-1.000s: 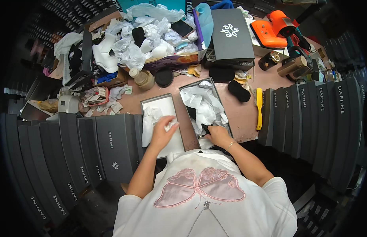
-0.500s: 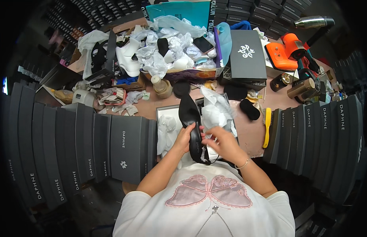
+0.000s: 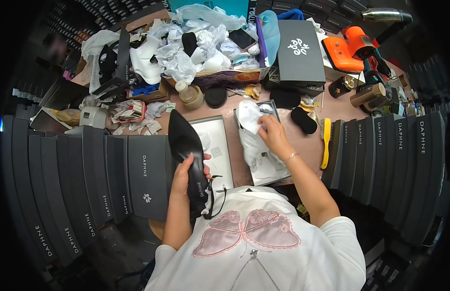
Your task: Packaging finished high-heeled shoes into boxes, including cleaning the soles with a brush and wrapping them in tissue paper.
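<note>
A black pointed-toe shoe [image 3: 183, 132] with a thin ankle strap is gripped in my left hand [image 3: 182, 177], its toe pointing away from me. White wrapping shows around its strap end. My right hand [image 3: 275, 136] pinches white tissue paper [image 3: 250, 138] lying in a grey shoebox [image 3: 273, 175] in front of me. The tissue covers most of the far part of that box. Left of it lies another open, white-lined box part [image 3: 220, 162], half behind the shoe.
Stacked grey shoeboxes [image 3: 152, 174] line the left side; more boxes [image 3: 380, 165] stand at right beside a yellow-handled brush [image 3: 326, 143]. Farther back are a carton heaped with crumpled tissue [image 3: 205, 53], a jar [image 3: 190, 96], black pads [image 3: 303, 120] and an orange device [image 3: 348, 51].
My left hand has carried the shoe left and nearer to me. My right hand has left the shoe, reached forward to the right-hand box and taken hold of tissue paper.
</note>
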Tool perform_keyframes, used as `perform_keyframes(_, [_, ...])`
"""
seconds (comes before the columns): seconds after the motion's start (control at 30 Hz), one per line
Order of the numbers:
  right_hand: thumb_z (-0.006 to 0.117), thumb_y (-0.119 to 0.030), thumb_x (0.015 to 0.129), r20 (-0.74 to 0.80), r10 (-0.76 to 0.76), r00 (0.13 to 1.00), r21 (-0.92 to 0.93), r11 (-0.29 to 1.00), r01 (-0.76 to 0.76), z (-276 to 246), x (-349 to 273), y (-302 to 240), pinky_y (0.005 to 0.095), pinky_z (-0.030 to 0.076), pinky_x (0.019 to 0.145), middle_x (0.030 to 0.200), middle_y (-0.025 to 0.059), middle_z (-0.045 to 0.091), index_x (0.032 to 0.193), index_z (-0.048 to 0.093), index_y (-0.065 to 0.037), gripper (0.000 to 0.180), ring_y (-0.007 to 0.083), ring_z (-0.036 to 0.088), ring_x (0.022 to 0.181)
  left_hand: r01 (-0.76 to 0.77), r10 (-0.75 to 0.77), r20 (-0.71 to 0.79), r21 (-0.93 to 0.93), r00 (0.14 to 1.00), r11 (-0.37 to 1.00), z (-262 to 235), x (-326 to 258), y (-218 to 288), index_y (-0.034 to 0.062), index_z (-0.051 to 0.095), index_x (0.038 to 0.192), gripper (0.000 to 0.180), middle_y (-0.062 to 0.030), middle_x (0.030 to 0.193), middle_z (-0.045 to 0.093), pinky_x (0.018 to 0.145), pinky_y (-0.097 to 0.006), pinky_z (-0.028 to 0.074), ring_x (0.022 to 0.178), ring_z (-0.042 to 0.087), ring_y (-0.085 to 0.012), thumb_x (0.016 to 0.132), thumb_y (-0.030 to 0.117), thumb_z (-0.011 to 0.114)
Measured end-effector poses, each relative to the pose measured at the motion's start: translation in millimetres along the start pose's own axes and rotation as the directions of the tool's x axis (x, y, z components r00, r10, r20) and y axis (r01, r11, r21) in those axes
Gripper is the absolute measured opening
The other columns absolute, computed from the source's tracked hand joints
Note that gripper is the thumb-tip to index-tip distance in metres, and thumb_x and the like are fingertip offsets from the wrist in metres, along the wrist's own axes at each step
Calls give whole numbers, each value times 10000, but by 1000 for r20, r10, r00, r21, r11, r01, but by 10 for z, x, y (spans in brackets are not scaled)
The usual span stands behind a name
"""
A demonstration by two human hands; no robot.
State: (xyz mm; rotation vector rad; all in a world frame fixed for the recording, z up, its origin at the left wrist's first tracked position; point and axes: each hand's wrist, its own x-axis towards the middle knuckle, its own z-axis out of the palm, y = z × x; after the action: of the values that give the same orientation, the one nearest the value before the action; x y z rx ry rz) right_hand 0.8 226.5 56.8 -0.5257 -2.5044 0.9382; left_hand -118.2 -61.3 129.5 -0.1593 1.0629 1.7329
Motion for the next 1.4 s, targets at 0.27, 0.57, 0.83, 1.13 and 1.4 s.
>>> perform_keyframes(0.27, [590, -62, 877, 228, -27, 973, 817, 548, -176, 694, 613, -934, 281, 524, 741, 950, 125, 661, 1078, 584, 12, 215, 180, 667, 810, 104, -150, 310, 159, 939, 982, 192, 67, -16, -55, 492, 1171, 534, -129, 745, 592, 581, -319, 489, 630, 574, -211, 936, 423, 508])
perform_keyframes(0.57, [634, -99, 769, 314, -33, 949, -488, 852, 191, 615, -443, 458, 436, 539, 703, 959, 170, 634, 1017, 618, -50, 253, 327, 644, 795, 232, -192, 196, -203, 961, 951, -339, 282, -129, -51, 499, 1218, 508, -160, 894, 652, 690, -341, 550, 779, 650, -245, 914, 356, 488])
perform_keyframes(0.83, [630, -64, 809, 157, 63, 986, 10, 998, -66, -82, -254, -351, 393, 508, 615, 865, 126, 574, 935, 590, -37, 135, 296, 619, 693, 78, -79, 8, -287, 997, 955, 49, 484, -377, 10, 461, 1270, 821, -139, 1121, 571, 741, -416, 540, 987, 592, -289, 879, 726, 367])
perform_keyframes(1.13, [607, -124, 748, 250, -355, 901, -39, 926, 376, 399, -251, -825, 394, 492, 654, 803, 98, 545, 840, 593, -90, 99, 279, 603, 741, 68, -69, -12, -77, 998, 995, 515, 273, -565, 73, 470, 1275, 721, -96, 1205, 572, 838, -373, 523, 1055, 589, -206, 917, 685, 340])
perform_keyframes(1.4, [645, -137, 805, 586, 157, 795, -344, 936, 69, -120, -783, 23, 421, 526, 675, 929, 174, 648, 870, 679, -57, 109, 335, 654, 825, 189, -204, -206, -93, 957, 978, 137, 328, -757, -21, 579, 1120, 659, -143, 861, 661, 643, -305, 564, 740, 663, -201, 940, 594, 422])
